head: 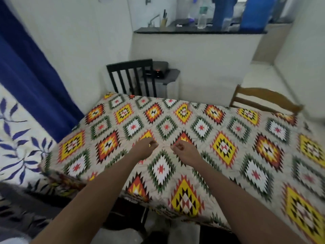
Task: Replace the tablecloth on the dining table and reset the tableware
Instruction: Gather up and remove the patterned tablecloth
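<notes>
Overhead, both hands [146, 147] (no legible writing) above patterned tablecloth [228, 138]

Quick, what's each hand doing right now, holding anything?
Left hand: fingers curled over the tablecloth; whether it pinches cloth cannot be told.
Right hand: the same.

text: none legible | labels: none legible | bottle [201, 20] label: blurred
</notes>
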